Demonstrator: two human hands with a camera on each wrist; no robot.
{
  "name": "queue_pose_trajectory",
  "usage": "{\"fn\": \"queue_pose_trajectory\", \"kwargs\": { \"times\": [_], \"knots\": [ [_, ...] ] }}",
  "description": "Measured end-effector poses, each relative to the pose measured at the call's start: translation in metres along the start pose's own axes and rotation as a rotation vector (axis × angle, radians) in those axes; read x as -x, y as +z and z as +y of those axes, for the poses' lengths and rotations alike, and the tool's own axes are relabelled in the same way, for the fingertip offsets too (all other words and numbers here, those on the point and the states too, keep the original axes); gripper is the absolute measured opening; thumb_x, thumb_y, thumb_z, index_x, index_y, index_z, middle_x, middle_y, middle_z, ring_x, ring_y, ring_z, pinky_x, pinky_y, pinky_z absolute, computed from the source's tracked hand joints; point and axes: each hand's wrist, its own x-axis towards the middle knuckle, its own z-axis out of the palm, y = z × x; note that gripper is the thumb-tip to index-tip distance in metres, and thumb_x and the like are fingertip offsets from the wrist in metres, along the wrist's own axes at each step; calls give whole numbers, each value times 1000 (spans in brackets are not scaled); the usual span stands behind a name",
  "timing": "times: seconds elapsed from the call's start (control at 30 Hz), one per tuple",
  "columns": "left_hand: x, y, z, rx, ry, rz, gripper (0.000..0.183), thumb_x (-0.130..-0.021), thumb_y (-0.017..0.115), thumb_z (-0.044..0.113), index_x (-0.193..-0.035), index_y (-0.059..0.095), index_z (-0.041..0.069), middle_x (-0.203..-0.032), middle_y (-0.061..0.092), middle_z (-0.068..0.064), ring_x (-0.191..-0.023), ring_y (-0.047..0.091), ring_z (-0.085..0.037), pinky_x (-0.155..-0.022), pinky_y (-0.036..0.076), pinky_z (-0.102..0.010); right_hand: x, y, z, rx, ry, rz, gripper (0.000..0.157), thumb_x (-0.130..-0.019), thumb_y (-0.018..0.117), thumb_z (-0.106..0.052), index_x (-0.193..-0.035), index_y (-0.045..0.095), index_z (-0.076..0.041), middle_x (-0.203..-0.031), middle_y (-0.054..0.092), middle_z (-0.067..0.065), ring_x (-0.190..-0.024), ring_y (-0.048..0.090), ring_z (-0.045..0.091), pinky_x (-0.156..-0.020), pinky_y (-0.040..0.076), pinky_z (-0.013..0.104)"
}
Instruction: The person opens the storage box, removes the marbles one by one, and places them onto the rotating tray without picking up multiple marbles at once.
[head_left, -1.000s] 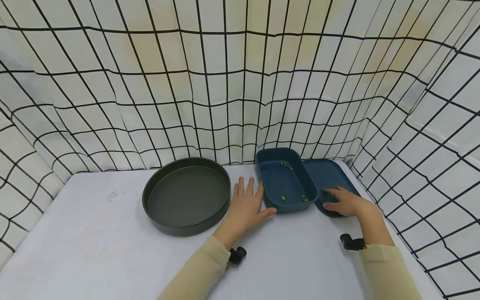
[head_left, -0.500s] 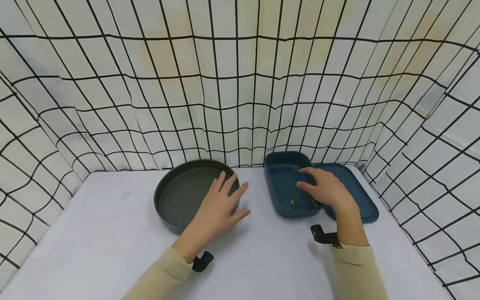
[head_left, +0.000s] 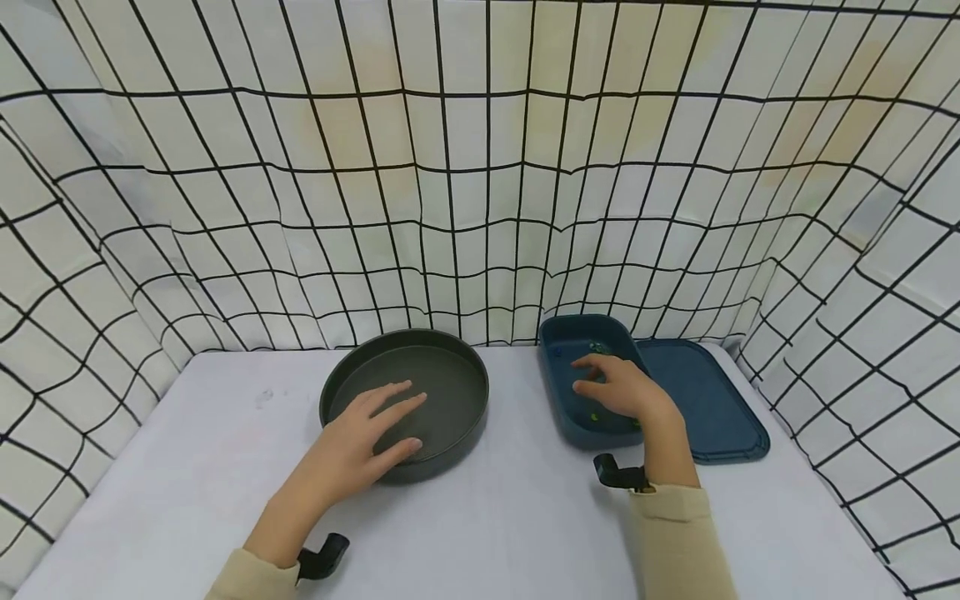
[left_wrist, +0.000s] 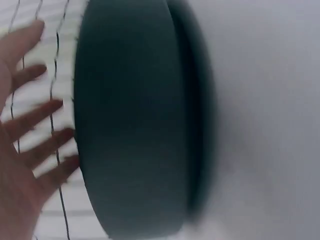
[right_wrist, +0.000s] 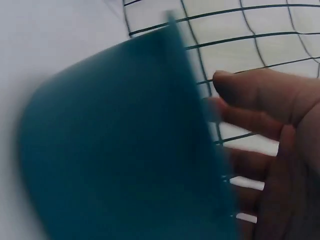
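Note:
My left hand (head_left: 352, 450) hovers over the near-left rim of a round dark grey pan (head_left: 442, 392), fingers spread and holding nothing. In the left wrist view the pan's outer wall (left_wrist: 130, 125) stands beside the spread fingers (left_wrist: 37, 117). Over a deep blue rectangular container (head_left: 573, 408), my right hand (head_left: 630, 392) is held with thumb and forefinger apart. From the right wrist, the container (right_wrist: 125, 145) looks blurred, and nothing shows clearly between thumb and fingers. Small green bits (head_left: 598, 347) and a dark blue bit (head_left: 558, 352) lie inside it.
A flat blue lid or tray (head_left: 708, 408) lies to the right of the container. White cloth covers the table (head_left: 510, 533). Behind and at both sides rises a white wall with black netting (head_left: 480, 200). Each wrist carries a small black camera (head_left: 618, 473).
My left hand has moved left from beside the container to over the pan. The right hand has left the lid and moved left over the container. The head view has shifted slightly.

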Motion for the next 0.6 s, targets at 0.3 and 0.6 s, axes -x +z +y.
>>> {"fn": "queue_pose_trajectory", "kwargs": {
  "times": [0.3,0.6],
  "knots": [
    [16,-13,-30,51,2,4,50,-92,71,42,-139,57,32,-133,60,11,-122,57,-15,-97,50,-43,-6,11,7,36,-23,-23,40,-96,67,-26,-133,60,-12,-116,67,10,-99,65,24,-83,53,45],
    [19,-14,-38,47,-17,-64,54,-88,72,50,-137,60,30,-127,63,10,-117,61,-13,-94,52,-41,-5,15,10,45,13,-59,44,-95,68,-32,-134,60,-12,-119,68,10,-101,66,24,-84,53,46]
  ]
}}
